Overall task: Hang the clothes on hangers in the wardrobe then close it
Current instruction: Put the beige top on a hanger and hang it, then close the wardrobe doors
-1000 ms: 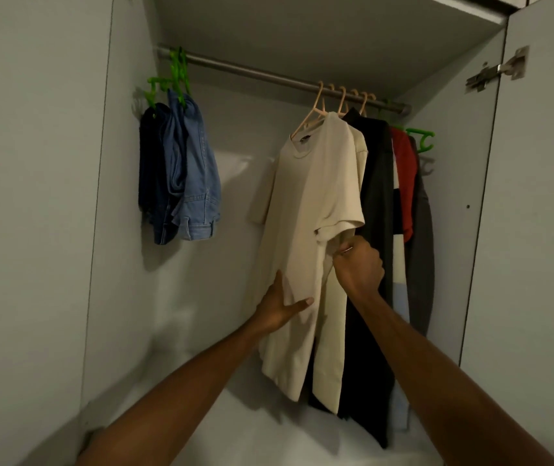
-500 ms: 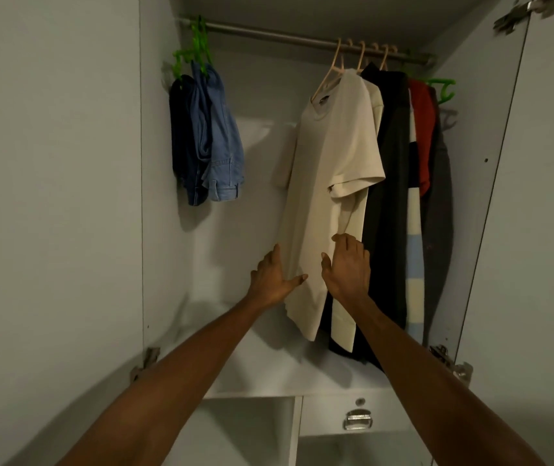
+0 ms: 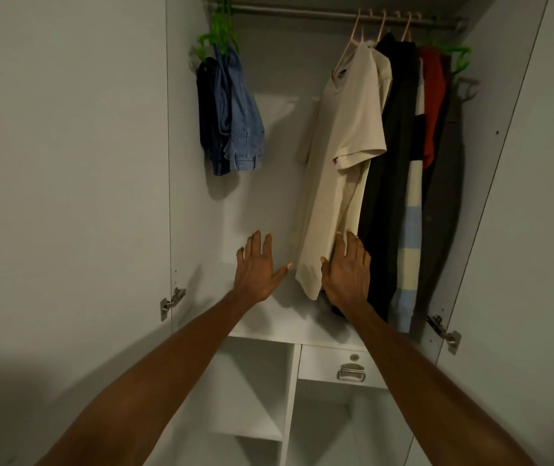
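Although the cream T-shirt already hangs from a pale hanger on the rail, the person has both hands low beside its hem, so the hanging itself looks finished and only a last tidy of the cloth seems to be in hand. The right hand lies flat with straight fingers against the lower front of the shirt, holding nothing; whether it presses the cloth or only brushes it I cannot tell. The left hand is spread wide and free, just to the left of the hem and not touching it, with the thumb pointing toward the shirt. Behind the shirt, toward the right wall, hang a second cream garment, a black one, a striped one, a red one and a dark grey one, packed close together. Well apart at the left end of the rail, denim shorts and a darker pair hang from green hangers. Below the hanging space sit open shelves and a small drawer with a metal handle. Both doors stand wide open, the left door and the right door, with their hinges showing. I judge the next move to be drawing the hands back out of the wardrobe, reaching outward to each door edge, and swinging them in together without catching any cloth.
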Demonstrator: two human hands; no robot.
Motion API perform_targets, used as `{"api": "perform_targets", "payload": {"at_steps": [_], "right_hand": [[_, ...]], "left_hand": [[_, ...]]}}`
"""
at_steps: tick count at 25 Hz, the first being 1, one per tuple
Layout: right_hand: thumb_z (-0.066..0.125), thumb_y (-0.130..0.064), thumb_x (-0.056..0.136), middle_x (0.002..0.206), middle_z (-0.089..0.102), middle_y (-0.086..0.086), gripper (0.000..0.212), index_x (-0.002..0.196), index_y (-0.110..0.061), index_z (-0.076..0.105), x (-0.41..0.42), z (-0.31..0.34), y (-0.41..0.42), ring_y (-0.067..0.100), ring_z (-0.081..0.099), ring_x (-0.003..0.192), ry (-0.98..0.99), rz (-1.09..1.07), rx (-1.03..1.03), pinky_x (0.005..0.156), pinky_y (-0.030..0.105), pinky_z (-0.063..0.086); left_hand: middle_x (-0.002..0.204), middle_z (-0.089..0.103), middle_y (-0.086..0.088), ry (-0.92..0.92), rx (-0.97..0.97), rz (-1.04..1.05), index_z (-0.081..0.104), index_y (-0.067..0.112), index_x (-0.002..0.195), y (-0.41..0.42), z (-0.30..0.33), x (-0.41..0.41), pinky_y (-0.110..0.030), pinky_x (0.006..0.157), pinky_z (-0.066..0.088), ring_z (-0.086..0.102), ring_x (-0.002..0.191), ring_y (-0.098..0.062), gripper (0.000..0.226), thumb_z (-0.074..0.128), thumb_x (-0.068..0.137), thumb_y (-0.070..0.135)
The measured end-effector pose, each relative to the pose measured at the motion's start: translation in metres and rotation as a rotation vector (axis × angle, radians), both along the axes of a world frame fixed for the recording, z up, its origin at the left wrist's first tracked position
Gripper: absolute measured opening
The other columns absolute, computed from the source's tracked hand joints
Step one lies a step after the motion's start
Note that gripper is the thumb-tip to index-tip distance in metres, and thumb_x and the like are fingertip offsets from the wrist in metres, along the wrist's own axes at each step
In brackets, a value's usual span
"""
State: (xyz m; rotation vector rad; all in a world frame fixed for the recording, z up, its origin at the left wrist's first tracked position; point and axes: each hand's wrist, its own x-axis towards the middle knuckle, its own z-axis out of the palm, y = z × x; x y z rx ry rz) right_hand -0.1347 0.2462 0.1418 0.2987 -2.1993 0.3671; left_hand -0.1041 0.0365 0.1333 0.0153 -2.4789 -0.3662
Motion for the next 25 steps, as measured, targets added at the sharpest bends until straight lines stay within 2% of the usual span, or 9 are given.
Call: {"api": "perform_targets", "payload": {"at_steps": [6,11,16,22,25], "right_hand": [[0.058,-0.041,0.098,0.155,0.039,0.02,0.068,0.152,-0.007,0.036,0.021,-0.012,0.005,0.04,0.037,0.143,-0.047,0.049,-0.021,0.117,0.056,0.032],[0.053,-0.042,0.099,0.16,0.033,0.019,0.066,0.153,-0.008,0.035,0.042,-0.045,0.033,0.039,0.031,0.147,-0.109,-0.007,-0.024,0.119,0.056,0.03],[0.047,-0.041,0.103,0.163,0.027,0.018,0.065,0.157,-0.009,0.03,0.071,-0.08,0.106,0.036,0.026,0.15,-0.191,-0.198,-0.03,0.121,0.051,0.023],[0.05,-0.038,0.103,0.163,0.027,0.02,0.063,0.155,-0.007,0.032,0.118,-0.095,0.19,0.037,0.025,0.151,-0.225,-0.381,-0.059,0.122,0.051,0.024],[0.052,-0.036,0.102,0.163,0.026,0.022,0.064,0.154,-0.005,0.033,0.15,-0.103,0.229,0.04,0.025,0.15,-0.195,-0.489,-0.055,0.122,0.052,0.026]], "left_hand": [[0.17,0.003,-0.017,0.005,-0.03,0.081,0.009,0.012,0.163,-0.008,-0.004,0.03,-0.056,0.123,0.017,0.003,0.157,-0.035,0.094,0.034,0.096,0.074],[0.169,0.007,-0.021,0.0,-0.007,0.039,0.012,0.01,0.162,0.004,-0.022,0.037,-0.058,0.122,0.018,0.006,0.156,-0.037,0.094,0.036,0.096,0.073],[0.168,0.011,-0.021,-0.048,0.034,-0.147,0.016,0.009,0.161,0.076,-0.062,0.038,-0.056,0.12,0.02,0.009,0.155,-0.036,0.092,0.044,0.096,0.069],[0.168,0.012,-0.02,-0.129,0.01,-0.337,0.015,0.01,0.161,0.173,-0.097,0.051,-0.058,0.119,0.026,0.012,0.155,-0.037,0.092,0.043,0.097,0.068],[0.169,0.008,-0.019,-0.169,0.018,-0.441,0.013,0.01,0.162,0.223,-0.109,0.063,-0.056,0.12,0.023,0.008,0.156,-0.035,0.092,0.046,0.097,0.066]]}}
